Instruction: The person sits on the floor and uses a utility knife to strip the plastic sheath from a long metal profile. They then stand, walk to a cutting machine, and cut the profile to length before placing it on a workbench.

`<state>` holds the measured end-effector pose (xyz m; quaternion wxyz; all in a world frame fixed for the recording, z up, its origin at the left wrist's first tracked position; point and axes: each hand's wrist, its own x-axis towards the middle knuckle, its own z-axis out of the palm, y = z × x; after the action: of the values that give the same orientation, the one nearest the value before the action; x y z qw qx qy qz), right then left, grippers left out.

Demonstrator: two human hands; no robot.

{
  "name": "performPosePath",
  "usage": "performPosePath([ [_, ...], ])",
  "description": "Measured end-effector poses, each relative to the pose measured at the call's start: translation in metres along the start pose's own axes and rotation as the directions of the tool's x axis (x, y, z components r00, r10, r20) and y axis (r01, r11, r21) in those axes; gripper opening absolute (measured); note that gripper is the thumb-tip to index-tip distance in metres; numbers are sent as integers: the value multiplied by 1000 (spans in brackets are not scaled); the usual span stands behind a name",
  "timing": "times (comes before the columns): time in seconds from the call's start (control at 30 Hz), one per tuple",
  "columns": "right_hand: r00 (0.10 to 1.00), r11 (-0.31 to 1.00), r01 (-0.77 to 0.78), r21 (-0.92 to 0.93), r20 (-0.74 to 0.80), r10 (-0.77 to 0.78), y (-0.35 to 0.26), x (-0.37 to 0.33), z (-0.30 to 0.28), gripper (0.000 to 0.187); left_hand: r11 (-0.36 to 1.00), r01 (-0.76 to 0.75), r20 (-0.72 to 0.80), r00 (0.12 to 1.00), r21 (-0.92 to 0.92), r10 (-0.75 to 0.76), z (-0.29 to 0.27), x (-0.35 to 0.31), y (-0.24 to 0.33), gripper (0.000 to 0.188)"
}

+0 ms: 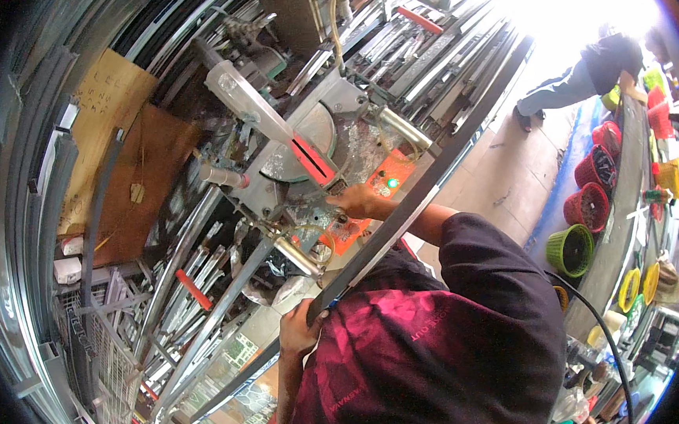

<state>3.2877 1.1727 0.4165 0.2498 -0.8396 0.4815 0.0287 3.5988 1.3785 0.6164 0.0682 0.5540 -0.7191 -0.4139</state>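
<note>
We found the long dark metal bar slanting across the near side of the cutting machine, between it and the wearer's body. The left hand was closed around the bar, nearer to us than the machine and slightly to its left, below one of its metal cylinders. The right hand had its fingers curled at the machine's near edge, just by the tip of its red guard; we could not tell whether they pinched anything. The right forearm crossed beneath the bar to reach there. Along the machine's front we noted an orange panel, with a lit green button on its right part. As for writing, we saw rows of dark, handmade marks on the wooden board left of the machine, and small printed lettering, upside down to us, on the black shirt with its pink print, nearer to us than the machine. Well to the machine's right stood red baskets and a green basket, with another person beyond them.
</note>
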Motion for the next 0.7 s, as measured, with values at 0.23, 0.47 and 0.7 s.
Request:
performPosePath([
  [0.23,950,959,-165,229,-223,217,45,-63,36,46,996,-91,29,995,-5,91,4,26,-5,50],
  [0.47,864,602,21,798,-317,391,65,-98,126,26,996,-84,66,994,37,82,16,52,-6,57],
  [0.7,727,-542,367,756,131,674,18,-135,30,48,976,-176,-56,981,130,185,34,79,19,55],
])
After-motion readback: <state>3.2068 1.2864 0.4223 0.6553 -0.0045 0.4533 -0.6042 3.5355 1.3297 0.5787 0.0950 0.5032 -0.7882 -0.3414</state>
